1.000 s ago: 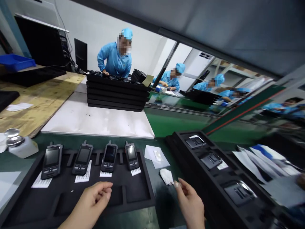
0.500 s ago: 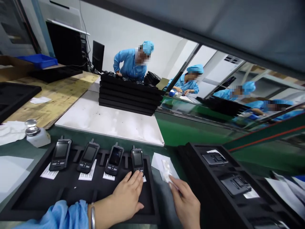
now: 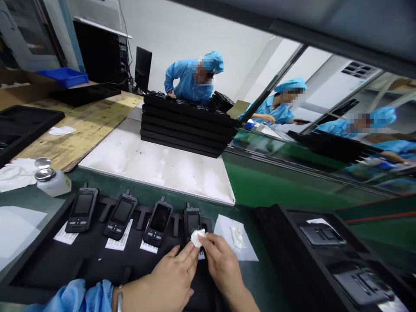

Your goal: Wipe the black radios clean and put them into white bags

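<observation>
Four black handheld devices with short antennas lie in a black foam tray [image 3: 107,277], with printed paper slips under them. Over the lower part of the rightmost device [image 3: 193,219] rests my left hand [image 3: 173,275], fingers stretched out and holding nothing. My right hand [image 3: 224,262] pinches a white crumpled wipe [image 3: 197,238] against that device, beside my left fingertips. A second crumpled wipe [image 3: 238,237] lies on a white sheet [image 3: 221,225] right of the tray. The other devices are the left one [image 3: 82,209], the second [image 3: 120,215] and the third [image 3: 158,222].
A white pump bottle [image 3: 53,182] stands at the left by tissues. Behind is a stack of black trays [image 3: 188,128] on a white board, with a person [image 3: 191,82] beyond. More trays [image 3: 312,260] holding devices sit at the right. Other people work behind the glass.
My right hand has moved left from the white sheet to the rightmost device, with a wipe now between its fingers. The camera view has shifted slightly; my left hand stays on the device.
</observation>
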Tool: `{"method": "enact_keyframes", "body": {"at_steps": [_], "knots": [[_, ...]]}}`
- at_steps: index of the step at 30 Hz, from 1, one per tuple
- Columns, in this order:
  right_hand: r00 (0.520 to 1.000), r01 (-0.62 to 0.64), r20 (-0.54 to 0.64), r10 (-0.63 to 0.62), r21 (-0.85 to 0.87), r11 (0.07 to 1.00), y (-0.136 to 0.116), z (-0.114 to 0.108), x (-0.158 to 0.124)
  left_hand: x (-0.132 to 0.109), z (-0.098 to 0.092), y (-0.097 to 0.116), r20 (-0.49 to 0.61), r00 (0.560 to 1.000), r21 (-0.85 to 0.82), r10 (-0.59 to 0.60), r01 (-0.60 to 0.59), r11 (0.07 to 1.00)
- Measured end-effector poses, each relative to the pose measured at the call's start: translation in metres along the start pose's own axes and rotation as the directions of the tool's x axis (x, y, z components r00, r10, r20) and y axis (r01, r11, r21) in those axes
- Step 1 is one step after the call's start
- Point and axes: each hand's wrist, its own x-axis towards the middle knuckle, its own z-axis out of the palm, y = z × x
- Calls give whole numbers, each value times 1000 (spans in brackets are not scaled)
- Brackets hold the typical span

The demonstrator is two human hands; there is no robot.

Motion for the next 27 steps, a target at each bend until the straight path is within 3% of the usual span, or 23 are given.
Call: {"method": "enact_keyframes", "body": {"at_steps": [5,9,14,20,25,27], "knots": [[999,-34,-32,32,-75,997,-3,14,39,0,-2,0,-2,1000,58,-11,12,998],[995,89,44,-86,-58,994,-12,5,23,1,-6,-1,59,998,82,0,-5,997],[999,-47,-32,44,-127,991,-10,4,31,-1,-5,1,-3,1000,130,29,-28,991],[989,94,122,-86,-67,993,-12,2,33,-1,-5,0,18,1000,164,23,-25,986],[999,-50,-2,50,-129,990,-7,0,40,-1,-2,-1,-2,999,194,45,-44,980],[999,-1,42,5,-85,996,-10,2,41,-1,-2,-1,-1,1000,191,27,-27,981]]}}
